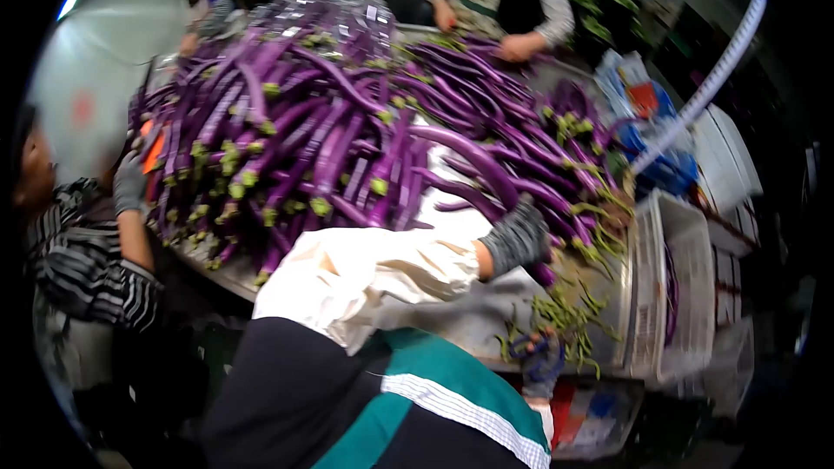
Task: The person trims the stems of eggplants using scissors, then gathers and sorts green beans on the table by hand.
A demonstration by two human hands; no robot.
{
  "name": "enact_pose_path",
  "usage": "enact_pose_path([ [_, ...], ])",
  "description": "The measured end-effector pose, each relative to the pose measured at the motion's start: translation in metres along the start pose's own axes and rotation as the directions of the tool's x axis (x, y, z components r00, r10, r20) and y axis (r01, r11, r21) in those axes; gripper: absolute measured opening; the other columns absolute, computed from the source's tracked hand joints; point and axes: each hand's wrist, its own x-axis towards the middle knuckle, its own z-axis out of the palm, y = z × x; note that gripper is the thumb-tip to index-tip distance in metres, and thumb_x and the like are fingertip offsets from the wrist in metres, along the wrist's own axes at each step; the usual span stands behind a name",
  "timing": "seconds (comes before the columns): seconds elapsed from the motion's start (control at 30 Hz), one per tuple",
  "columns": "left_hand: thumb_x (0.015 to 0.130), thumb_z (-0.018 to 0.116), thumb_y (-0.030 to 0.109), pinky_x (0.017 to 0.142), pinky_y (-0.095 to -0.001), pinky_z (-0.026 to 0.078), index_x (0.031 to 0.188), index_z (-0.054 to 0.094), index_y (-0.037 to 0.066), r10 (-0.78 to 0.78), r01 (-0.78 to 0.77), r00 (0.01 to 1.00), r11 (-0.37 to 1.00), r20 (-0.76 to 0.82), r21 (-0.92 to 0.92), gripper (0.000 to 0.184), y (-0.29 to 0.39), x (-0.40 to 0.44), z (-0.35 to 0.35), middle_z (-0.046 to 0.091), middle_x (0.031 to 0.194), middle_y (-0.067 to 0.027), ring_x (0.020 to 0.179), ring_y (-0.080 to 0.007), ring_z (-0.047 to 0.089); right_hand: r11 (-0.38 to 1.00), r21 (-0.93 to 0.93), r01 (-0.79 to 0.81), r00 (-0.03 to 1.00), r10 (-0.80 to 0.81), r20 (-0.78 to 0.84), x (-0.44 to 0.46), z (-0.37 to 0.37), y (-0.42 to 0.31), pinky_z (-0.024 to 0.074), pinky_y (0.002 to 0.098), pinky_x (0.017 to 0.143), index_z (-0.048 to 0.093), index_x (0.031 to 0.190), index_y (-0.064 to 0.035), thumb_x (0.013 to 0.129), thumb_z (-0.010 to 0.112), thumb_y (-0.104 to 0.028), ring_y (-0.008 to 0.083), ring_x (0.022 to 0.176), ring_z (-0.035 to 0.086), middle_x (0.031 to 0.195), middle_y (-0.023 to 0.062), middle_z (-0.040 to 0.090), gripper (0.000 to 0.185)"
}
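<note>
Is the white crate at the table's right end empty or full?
Neither: the white crate holds something long and purple, but much of its pale inside shows.

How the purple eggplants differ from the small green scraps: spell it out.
Colour: the eggplants are purple, green at one end; the scraps are green. Size: the eggplants are long and thick; the scraps are short and thin. Arrangement: the eggplants lie in a deep heap; the scraps are a small scatter near the right hand. Both lie on the metal table.

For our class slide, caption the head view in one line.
Gloved left hand among purple eggplants; right hand holds a blue-handled tool beside green stems.
</note>
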Motion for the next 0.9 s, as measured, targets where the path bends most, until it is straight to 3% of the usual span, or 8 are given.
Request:
enact_pose_path([
  [0.13,0.067,0.049,0.019,0.093,-0.0585,0.025,0.093,0.056,0.013,0.2,-0.217,0.97,0.968,-0.139,-0.123,0.027,-0.054,0.005,-0.042,0.054,0.08,-0.0033,0.087,-0.024,0.052,0.986,0.158,-0.053,0.99,0.032,0.134,-0.003,0.004,-0.004,0.0427,0.0267,0.051,0.05,0.105,-0.0074,0.086,0.049,-0.027,0.0189,0.055,0.05,0.074,0.0119,0.056,0.027],
  [0.2,0.066,0.052,0.02,0.096,-0.0582,0.02,0.089,0.056,0.016,0.306,-0.302,0.932,0.952,-0.196,0.048,0.024,-0.088,0.001,-0.059,0.053,0.082,0.0006,0.09,-0.0219,0.051,0.988,0.139,-0.066,0.996,0.058,0.064,-0.007,-0.005,-0.002,0.0431,0.0258,0.05,0.05,0.105,-0.0077,0.087,0.047,-0.026,0.0185,0.054,0.05,0.073,0.0121,0.056,0.026],
  [0.4,0.05,0.07,0.021,0.099,-0.0591,0.016,0.079,0.058,0.027,0.447,-0.455,0.889,0.833,0.102,0.316,0.032,-0.227,-0.018,-0.159,0.053,0.085,0.0062,0.102,-0.0194,0.046,0.989,0.134,-0.057,0.998,0.057,0.0,-0.003,-0.008,0.001,0.0428,0.0243,0.046,0.05,0.104,-0.0082,0.087,0.048,-0.026,0.017,0.051,0.05,0.071,0.0106,0.057,0.025],
  [0.47,0.049,0.074,0.021,0.1,-0.0571,0.017,0.079,0.058,0.026,0.399,-0.469,0.882,0.795,0.252,0.386,0.034,-0.275,-0.033,-0.179,0.054,0.091,0.0039,0.105,-0.0201,0.045,0.989,0.132,-0.066,0.998,0.065,0.012,-0.003,-0.006,0.0,0.0434,0.0239,0.046,0.05,0.104,-0.0072,0.087,0.047,-0.026,0.016,0.051,0.05,0.072,0.0104,0.057,0.025],
  [0.53,0.057,0.072,0.018,0.102,-0.0478,0.021,0.088,0.059,0.022,0.393,-0.482,0.864,0.824,0.314,0.297,0.033,-0.337,-0.059,-0.181,0.054,0.1,-0.0026,0.106,-0.0259,0.045,1.0,0.004,0.014,1.0,-0.014,-0.009,-0.004,-0.007,0.002,0.0435,0.0229,0.046,0.049,0.104,-0.0055,0.087,0.047,-0.026,0.0149,0.05,0.049,0.071,0.01,0.057,0.026],
  [0.67,0.059,0.07,0.017,0.101,-0.0464,0.023,0.09,0.058,0.02,0.046,-0.226,0.866,0.924,0.498,0.308,0.033,-0.41,-0.115,-0.19,0.054,0.101,-0.0037,0.106,-0.0262,0.045,0.999,0.0,0.045,0.999,-0.045,-0.015,-0.009,0.006,0.001,0.0428,0.0211,0.045,0.047,0.103,-0.0043,0.088,0.047,-0.026,0.0135,0.051,0.05,0.07,0.0085,0.057,0.027],
  [0.77,0.06,0.068,0.016,0.1,-0.0454,0.024,0.091,0.058,0.019,-0.238,0.045,0.823,0.932,0.515,0.359,0.033,-0.436,-0.166,-0.19,0.054,0.102,-0.0045,0.106,-0.0264,0.045,0.995,-0.076,0.067,0.996,-0.071,-0.049,-0.005,0.007,0.002,0.0408,0.0237,0.048,0.047,0.105,-0.0056,0.086,0.05,-0.028,0.0127,0.053,0.048,0.069,0.0068,0.054,0.03],
  [0.9,0.061,0.066,0.014,0.099,-0.044,0.025,0.093,0.057,0.018,-0.424,0.272,0.776,0.893,0.468,0.36,0.034,-0.467,-0.214,-0.175,0.054,0.103,-0.0056,0.106,-0.0267,0.045,0.998,-0.063,0.026,0.995,-0.032,-0.099,-0.014,0.005,0.007,0.0398,0.0256,0.051,0.047,0.109,-0.0069,0.084,0.051,-0.03,0.0124,0.055,0.047,0.072,0.0053,0.053,0.034],
])
